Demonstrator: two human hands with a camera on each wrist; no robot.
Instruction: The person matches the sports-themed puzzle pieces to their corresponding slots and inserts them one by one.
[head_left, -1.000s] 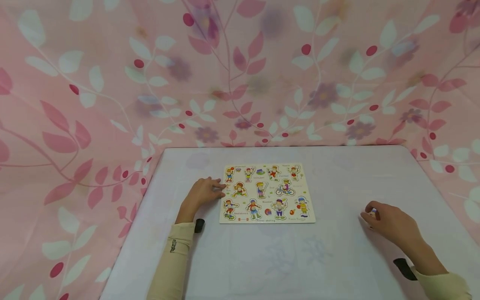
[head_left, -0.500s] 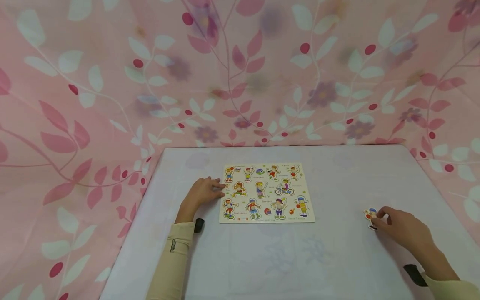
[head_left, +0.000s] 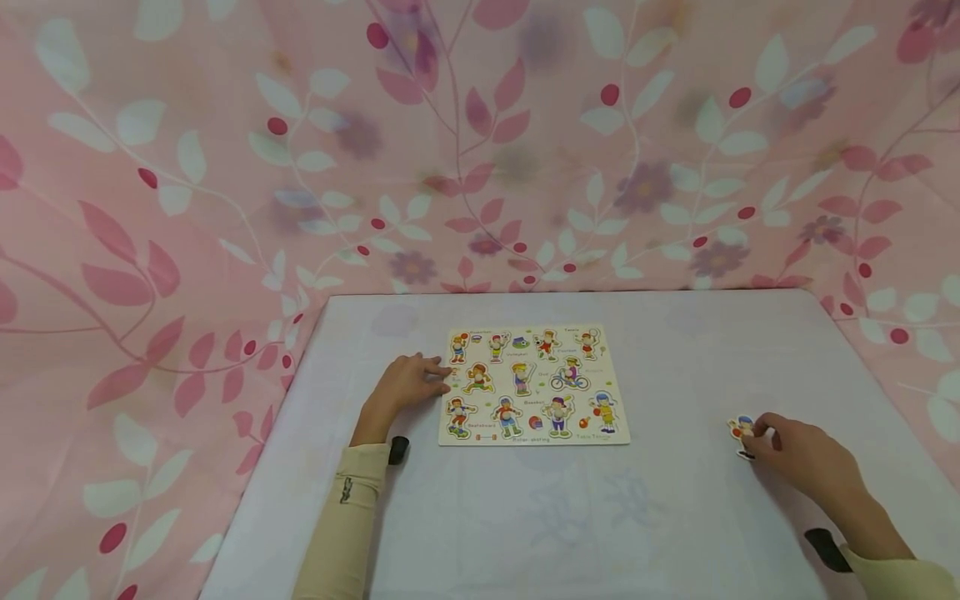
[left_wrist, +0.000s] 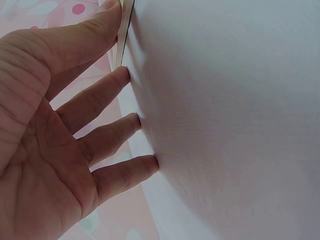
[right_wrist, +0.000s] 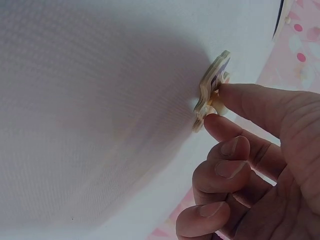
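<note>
We have our right hand point(head_left: 798, 457) out on the white tablecloth point(head_left: 675, 517), well apart from the puzzle board point(head_left: 534, 386), with thumb and forefinger pinching the small knob of a cut-out figure piece point(head_left: 741, 428). In the right wrist view the piece point(right_wrist: 212, 89) stands tilted, one edge resting on the cloth and its printed face turned away from the palm, while our other three fingers point(right_wrist: 220, 175) curl loosely below the pinch and touch nothing. Our left hand point(head_left: 408, 385) lies flat with its fingers straight, fingertips point(left_wrist: 125, 75) pressed to the cloth and the thumb against the board's left edge point(left_wrist: 121, 37).

To do this well, we judge that the pinch should stay on the knob itself, since the thin wooden rim gives little purchase. We should keep the pinch light, so the piece can hang level beneath it instead of levering on the edge that touches the cloth. We cannot tell from here which hollow on the board is vacant; the figures there look small and crowded. We would keep the left hand pressed where it is, for the board looks light enough to slide on the smooth cloth if knocked.
</note>
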